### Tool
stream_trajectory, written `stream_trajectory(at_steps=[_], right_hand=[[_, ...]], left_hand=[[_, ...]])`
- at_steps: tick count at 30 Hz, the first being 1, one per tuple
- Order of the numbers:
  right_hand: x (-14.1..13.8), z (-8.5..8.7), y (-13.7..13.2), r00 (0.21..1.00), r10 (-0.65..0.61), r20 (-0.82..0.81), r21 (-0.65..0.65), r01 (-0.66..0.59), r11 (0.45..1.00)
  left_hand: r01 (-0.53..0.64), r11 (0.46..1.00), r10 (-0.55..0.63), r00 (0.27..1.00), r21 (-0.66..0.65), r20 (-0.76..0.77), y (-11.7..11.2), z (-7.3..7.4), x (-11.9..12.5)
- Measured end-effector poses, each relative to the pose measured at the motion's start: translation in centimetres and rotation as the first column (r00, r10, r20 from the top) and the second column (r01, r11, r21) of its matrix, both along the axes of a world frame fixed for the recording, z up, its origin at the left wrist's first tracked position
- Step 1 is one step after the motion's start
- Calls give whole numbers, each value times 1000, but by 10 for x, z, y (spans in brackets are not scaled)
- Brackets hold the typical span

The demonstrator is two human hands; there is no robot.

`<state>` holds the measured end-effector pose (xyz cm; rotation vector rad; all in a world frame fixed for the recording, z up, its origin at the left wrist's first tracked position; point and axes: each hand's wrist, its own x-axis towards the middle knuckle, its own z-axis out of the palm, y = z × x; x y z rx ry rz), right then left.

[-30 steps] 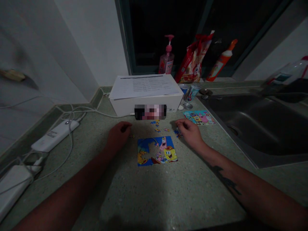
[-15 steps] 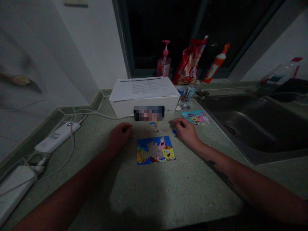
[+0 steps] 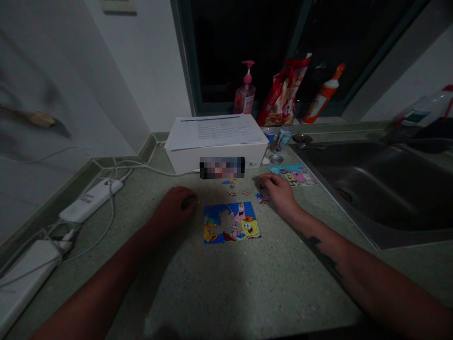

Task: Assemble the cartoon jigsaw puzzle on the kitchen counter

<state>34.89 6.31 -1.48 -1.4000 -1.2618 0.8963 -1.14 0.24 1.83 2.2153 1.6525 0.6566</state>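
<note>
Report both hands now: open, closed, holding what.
Left hand: fingers curled closed beside the jigsaw puzzle; cannot tell whether they hold a piece.
Right hand: fingers half curled at the loose puzzle pieces; no held piece visible.

Head-worn camera, facing forward and down, seemingly near the jigsaw puzzle point(image 3: 231, 223), dimly lit
</note>
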Motion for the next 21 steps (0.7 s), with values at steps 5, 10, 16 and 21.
stream_trajectory(at_steps=[5,10,16,21], right_hand=[[3,1,0,999,41,-18,4,-41,999],[3,4,-3,997,63,-39,-46,-65,997],[4,6,-4,998,67,-7,-13,-67,998],[5,4,-4,997,73,3,-16,-73,997]], left_hand=[[51,999,-51,995,2,-81,-2,0,3],[83,996,-78,991,38,-111,1,-4,4],[115,991,-102,979,63,-176,0,-6,6],[147,987,-134,976,61,-174,2,-9,3]])
